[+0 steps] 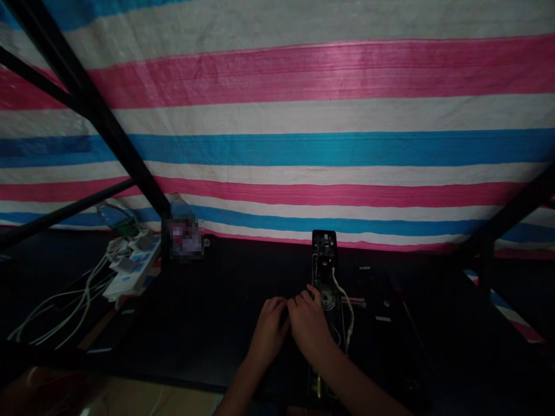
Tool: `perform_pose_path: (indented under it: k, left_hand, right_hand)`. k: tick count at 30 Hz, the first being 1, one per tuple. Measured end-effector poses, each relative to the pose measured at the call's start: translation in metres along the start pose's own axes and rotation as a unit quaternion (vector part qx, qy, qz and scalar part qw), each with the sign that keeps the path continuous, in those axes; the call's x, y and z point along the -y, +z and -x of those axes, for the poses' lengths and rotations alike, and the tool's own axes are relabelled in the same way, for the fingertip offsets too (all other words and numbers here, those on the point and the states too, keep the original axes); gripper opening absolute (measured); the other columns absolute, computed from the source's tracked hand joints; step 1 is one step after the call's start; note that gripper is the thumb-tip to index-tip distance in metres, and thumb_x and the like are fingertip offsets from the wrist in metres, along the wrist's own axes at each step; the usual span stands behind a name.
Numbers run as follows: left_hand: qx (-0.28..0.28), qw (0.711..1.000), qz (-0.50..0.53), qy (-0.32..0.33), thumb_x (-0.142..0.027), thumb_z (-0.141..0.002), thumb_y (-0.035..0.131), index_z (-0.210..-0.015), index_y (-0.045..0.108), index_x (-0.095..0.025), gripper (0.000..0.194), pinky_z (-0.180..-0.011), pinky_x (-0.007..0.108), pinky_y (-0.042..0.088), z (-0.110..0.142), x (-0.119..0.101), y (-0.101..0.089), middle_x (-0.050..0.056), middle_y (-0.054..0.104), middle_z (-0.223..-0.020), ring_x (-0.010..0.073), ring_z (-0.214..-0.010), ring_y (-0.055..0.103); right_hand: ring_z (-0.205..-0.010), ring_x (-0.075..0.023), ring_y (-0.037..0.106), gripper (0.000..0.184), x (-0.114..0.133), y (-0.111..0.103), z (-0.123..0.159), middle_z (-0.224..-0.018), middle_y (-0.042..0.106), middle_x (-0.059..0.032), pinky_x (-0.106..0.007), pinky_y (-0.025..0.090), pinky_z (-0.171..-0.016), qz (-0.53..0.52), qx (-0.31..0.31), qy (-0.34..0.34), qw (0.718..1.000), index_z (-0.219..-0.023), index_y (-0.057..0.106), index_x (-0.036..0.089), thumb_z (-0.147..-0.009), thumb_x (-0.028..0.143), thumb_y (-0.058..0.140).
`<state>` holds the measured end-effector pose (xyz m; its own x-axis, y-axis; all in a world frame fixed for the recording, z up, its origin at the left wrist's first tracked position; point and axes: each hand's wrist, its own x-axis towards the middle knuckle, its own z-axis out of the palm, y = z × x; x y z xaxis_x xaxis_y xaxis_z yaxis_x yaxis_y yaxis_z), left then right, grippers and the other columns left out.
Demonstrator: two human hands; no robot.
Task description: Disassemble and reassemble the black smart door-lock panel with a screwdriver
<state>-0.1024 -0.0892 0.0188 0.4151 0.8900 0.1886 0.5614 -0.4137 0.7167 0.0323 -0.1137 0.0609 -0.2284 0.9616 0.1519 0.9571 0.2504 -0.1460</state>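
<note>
A long, dark electronic device (326, 242) lies opened up on the black table, its circuit board and a round part (327, 299) exposed. A white cable (350, 312) runs down its right side. At the device's left edge, my right hand (309, 320) is closed with its fingers curled, one finger stretching over the device. My left hand (271, 326) is just left of it, also closed, the fingertips of both hands meeting. Anything between the fingers is hidden by the hands and the dim light.
On the left are a white power strip (130, 277) with tangled white cables (87, 294), a clear bottle (117, 219) and a dark flat object (115, 329). Small pieces (383, 318) lie right of the device. Black metal bars (108, 133) and a striped sheet (303, 150) enclose the table (229, 289).
</note>
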Motion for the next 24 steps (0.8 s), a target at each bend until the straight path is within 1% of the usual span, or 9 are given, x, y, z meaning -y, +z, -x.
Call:
perform_pose_path:
  k: [3,9,12,14,16,18,20,22,24]
  left_hand:
    - [0.001,1.0,-0.01,0.007,-0.008,-0.083,0.054,-0.107,0.068,-0.017,0.029,-0.097,0.046,0.048,0.001,0.0,0.002,0.011,0.066,-0.114,0.0267,-0.106,0.058]
    - [0.001,1.0,-0.006,0.007,-0.01,-0.084,0.054,-0.104,0.069,-0.018,0.026,-0.095,0.045,0.049,0.001,-0.004,-0.001,0.01,0.066,-0.112,0.0271,-0.105,0.058]
    - [-0.001,1.0,0.005,0.004,-0.009,-0.084,0.055,-0.103,0.07,-0.019,0.026,-0.095,0.044,0.049,0.001,-0.006,-0.002,0.01,0.067,-0.112,0.0268,-0.106,0.058]
    - [-0.001,1.0,0.009,0.003,-0.009,-0.084,0.055,-0.104,0.07,-0.019,0.027,-0.095,0.044,0.049,0.001,-0.006,-0.002,0.009,0.067,-0.112,0.0264,-0.105,0.059]
    - [-0.004,1.0,0.009,0.005,-0.01,-0.084,0.057,-0.104,0.07,-0.02,0.026,-0.095,0.044,0.05,0.001,-0.004,0.0,0.009,0.067,-0.111,0.0262,-0.105,0.059]
    - [-0.011,1.0,0.004,0.01,-0.012,-0.084,0.06,-0.103,0.07,-0.021,0.024,-0.094,0.044,0.05,0.001,-0.001,0.002,0.009,0.067,-0.11,0.0264,-0.105,0.059]
    - [-0.016,1.0,-0.004,0.016,-0.014,-0.084,0.062,-0.102,0.07,-0.022,0.021,-0.094,0.044,0.05,0.001,0.002,0.004,0.008,0.068,-0.109,0.0264,-0.104,0.06]
    - [-0.015,1.0,-0.007,0.021,-0.015,-0.085,0.062,-0.103,0.07,-0.023,0.021,-0.093,0.044,0.051,0.0,0.005,0.005,0.007,0.068,-0.109,0.0262,-0.104,0.06]
    - [-0.014,1.0,-0.005,0.026,-0.016,-0.086,0.063,-0.104,0.07,-0.023,0.021,-0.093,0.044,0.051,0.0,0.006,0.005,0.007,0.068,-0.109,0.0259,-0.104,0.061]
  right_hand:
    - [-0.1,-0.0244,0.059,0.021,0.0,0.001,-0.002,-0.094,0.072,-0.0086,-0.046,0.021,-0.111,0.01,0.005,0.002,1.0,-0.099,0.071,0.016,-0.094,0.01,0.052]
    - [-0.102,-0.0241,0.058,0.019,-0.005,0.002,-0.002,-0.091,0.072,-0.0075,-0.046,0.02,-0.111,-0.017,0.014,-0.013,1.0,-0.098,0.073,0.017,-0.093,0.013,0.055]
    - [-0.104,-0.0242,0.058,0.02,-0.004,0.002,0.001,-0.09,0.072,-0.0082,-0.046,0.018,-0.112,-0.025,0.007,-0.016,1.0,-0.098,0.073,0.017,-0.092,0.012,0.054]
    - [-0.105,-0.0238,0.058,0.021,-0.003,0.001,0.003,-0.089,0.072,-0.0082,-0.046,0.017,-0.114,-0.04,-0.009,-0.019,0.999,-0.097,0.072,0.016,-0.091,0.01,0.053]
    - [-0.104,-0.0221,0.059,0.022,-0.006,-0.004,0.005,-0.093,0.072,-0.0073,-0.042,0.02,-0.113,-0.074,-0.044,-0.009,0.996,-0.098,0.071,0.017,-0.091,0.009,0.052]
    - [-0.102,-0.0206,0.059,0.023,-0.017,-0.012,0.006,-0.099,0.071,-0.0066,-0.039,0.028,-0.109,-0.11,-0.102,0.024,0.988,-0.101,0.07,0.019,-0.093,0.011,0.05]
    - [-0.1,-0.021,0.059,0.023,-0.036,-0.023,0.006,-0.101,0.071,-0.0074,-0.037,0.035,-0.101,-0.128,-0.168,0.075,0.975,-0.104,0.069,0.019,-0.094,0.013,0.048]
    - [-0.099,-0.0223,0.059,0.023,-0.06,-0.035,0.005,-0.1,0.07,-0.0087,-0.036,0.038,-0.095,-0.126,-0.221,0.12,0.96,-0.103,0.069,0.018,-0.094,0.014,0.048]
    - [-0.099,-0.0232,0.059,0.023,-0.084,-0.046,0.002,-0.1,0.07,-0.0092,-0.036,0.039,-0.093,-0.121,-0.247,0.144,0.951,-0.103,0.069,0.017,-0.094,0.015,0.049]
